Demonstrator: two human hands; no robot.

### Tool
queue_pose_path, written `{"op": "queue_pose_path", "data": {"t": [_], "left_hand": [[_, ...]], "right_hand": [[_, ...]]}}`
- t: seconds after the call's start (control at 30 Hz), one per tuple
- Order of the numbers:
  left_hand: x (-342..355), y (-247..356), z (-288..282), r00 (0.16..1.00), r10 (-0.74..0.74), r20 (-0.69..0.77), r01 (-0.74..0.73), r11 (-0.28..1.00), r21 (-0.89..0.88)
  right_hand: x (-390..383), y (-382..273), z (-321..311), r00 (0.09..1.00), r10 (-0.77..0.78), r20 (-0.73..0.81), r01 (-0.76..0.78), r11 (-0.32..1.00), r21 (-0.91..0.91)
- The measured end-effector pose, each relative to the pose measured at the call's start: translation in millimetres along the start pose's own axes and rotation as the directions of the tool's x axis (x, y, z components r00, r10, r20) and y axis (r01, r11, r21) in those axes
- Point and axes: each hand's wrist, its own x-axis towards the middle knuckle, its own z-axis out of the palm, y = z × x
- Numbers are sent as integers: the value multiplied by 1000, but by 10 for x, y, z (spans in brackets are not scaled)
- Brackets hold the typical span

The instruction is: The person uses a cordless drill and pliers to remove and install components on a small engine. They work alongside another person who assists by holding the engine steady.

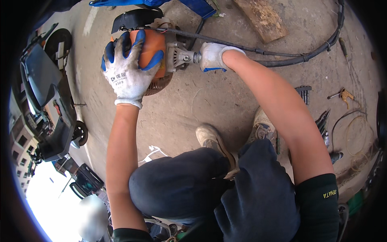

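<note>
A small engine (pixel 152 44) with an orange cover lies on the concrete floor, with a black part on its far side and a grey metal clutch housing (pixel 177 56) at its right. My left hand (pixel 131 76), in a white and blue work glove, rests on the orange cover with its fingers spread. At the housing's right end, my gloved right hand (pixel 213 56) is closed around the metal end of a black flexible shaft (pixel 290 61); its fingertips are mostly hidden. A thinner ribbed cable (pixel 209 39) runs from the engine past the right hand and meets the shaft farther right.
A wooden block (pixel 262 20) and a blue strap (pixel 197 7) lie beyond the engine. On the right are a screwdriver (pixel 344 52), a hex key set (pixel 304 94), a yellow air gun (pixel 346 97) and pliers (pixel 322 120). Scooters (pixel 44 76) stand left. My shoes (pixel 211 137) are close by.
</note>
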Motion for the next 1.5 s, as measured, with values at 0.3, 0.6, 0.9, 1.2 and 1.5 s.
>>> {"op": "queue_pose_path", "data": {"t": [0.3, 0.6, 0.9, 1.2, 1.5], "left_hand": [[-99, 24, -27, 1000, 16, -1, -16, 1000, 25], [-19, -16, 41, 1000, 18, -15, -18, 1000, -5], [-92, -3, 5, 999, 24, -44, -23, 999, 24], [81, -17, 16, 1000, 21, 18, -22, 999, 35], [-73, -80, 44, 999, -25, 40, 25, 1000, 2]], "right_hand": [[-77, 4, 246, 981, -42, -191, 12, 987, -157], [28, 74, 166, 993, 19, -119, -23, 999, -32], [-84, 25, 132, 990, -54, -133, 43, 995, -86], [137, 144, -136, 976, 42, 214, -77, 985, 155], [-170, -89, 143, 983, -27, -181, -7, 983, -183]]}}
